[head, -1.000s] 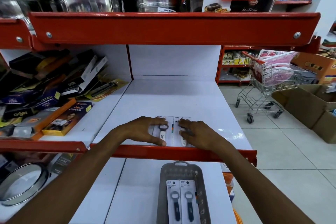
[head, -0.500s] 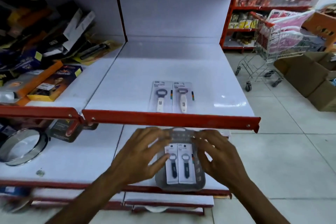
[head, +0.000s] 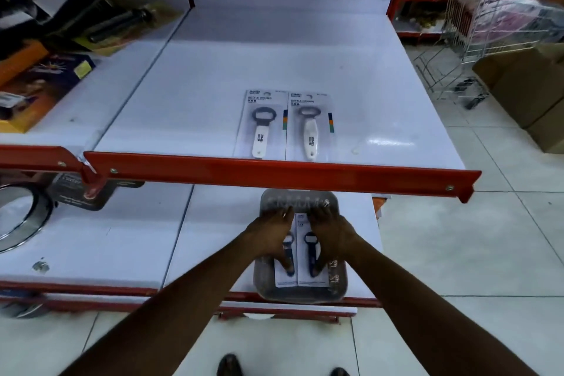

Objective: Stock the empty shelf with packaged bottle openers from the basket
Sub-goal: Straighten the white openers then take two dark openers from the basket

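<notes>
two white carded bottle openers with pale handles [head: 285, 125] now lie flat and side by side at the front edge of the white upper shelf [head: 274, 49], just behind its red front rail [head: 274, 171], with both hands off them. a second ago the hands rested on that pair; half a second ago they were spread over the basket below. placement of the first pair therefore reads as done, and the next pick is under way.

left hand [head: 270, 230] and right hand [head: 331, 230] are both down in the grey perforated plastic basket [head: 300, 291], which sits at the front edge of the lower white shelf [head: 122, 241]. each hand covers one of the two white carded bottle openers with dark blue handles [head: 300, 259], fingers at the cards' far ends, thumbs at the near ends. grip: narrow, curled over the cards; whether either hand has closed on its card and lifted it, i cannot tell, as the cards lie flat in the basket.

judgement: two of four visible packs stocked. the upper shelf is bare either side of the first pair and behind it, so there is room for the next pair.

risk: thin cards lying flat may be hard to get fingertips under.
</notes>
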The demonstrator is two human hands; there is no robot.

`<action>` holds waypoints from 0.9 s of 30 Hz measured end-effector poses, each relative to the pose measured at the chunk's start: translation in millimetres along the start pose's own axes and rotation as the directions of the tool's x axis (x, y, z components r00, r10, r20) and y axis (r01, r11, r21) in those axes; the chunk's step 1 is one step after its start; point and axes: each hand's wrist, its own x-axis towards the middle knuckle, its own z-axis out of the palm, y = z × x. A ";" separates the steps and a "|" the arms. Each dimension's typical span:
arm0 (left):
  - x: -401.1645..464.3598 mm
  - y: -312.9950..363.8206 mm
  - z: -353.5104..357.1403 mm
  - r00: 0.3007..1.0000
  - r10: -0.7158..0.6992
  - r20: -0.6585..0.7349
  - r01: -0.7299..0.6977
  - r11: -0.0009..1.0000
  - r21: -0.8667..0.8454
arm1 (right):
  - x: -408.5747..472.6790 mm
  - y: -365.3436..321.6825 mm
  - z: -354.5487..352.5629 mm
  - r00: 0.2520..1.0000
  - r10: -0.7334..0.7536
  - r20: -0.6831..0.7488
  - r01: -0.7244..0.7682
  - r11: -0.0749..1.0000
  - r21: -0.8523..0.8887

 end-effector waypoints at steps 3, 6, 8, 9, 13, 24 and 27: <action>12.9 0.1 7.7 1.000 -0.004 -0.023 0.005 1.000 0.021 | 16.8 4.0 10.1 1.000 0.003 -0.030 -0.005 0.997 -0.083; 18.2 1.0 6.5 0.999 -0.006 -0.039 0.011 0.991 0.133 | 24.3 5.7 11.7 1.000 -0.023 -0.002 0.021 0.950 -0.311; 22.0 -1.2 4.3 0.998 -0.028 -0.063 0.040 0.979 0.202 | 25.5 4.3 7.7 1.000 -0.018 -0.009 0.012 0.906 -0.424; 23.1 -2.0 3.1 0.996 -0.040 -0.075 0.056 0.975 0.217 | 25.0 4.1 5.5 0.999 -0.019 -0.026 0.006 0.904 -0.427; 10.0 1.8 -7.1 0.976 -0.038 -0.215 0.071 0.986 0.148 | 0.5 -2.4 -15.9 0.986 -0.001 -0.166 -0.026 0.987 -0.158; -151.6 52.4 -44.9 0.818 -0.233 -0.526 -0.051 0.881 -0.470 | -145.1 -43.4 -75.8 0.868 0.245 -0.432 0.023 0.850 0.527; -193.8 67.8 -84.4 0.686 -0.251 -0.683 -0.186 0.847 -0.498 | -186.4 -57.3 -124.6 0.769 0.224 -0.598 0.172 0.829 0.531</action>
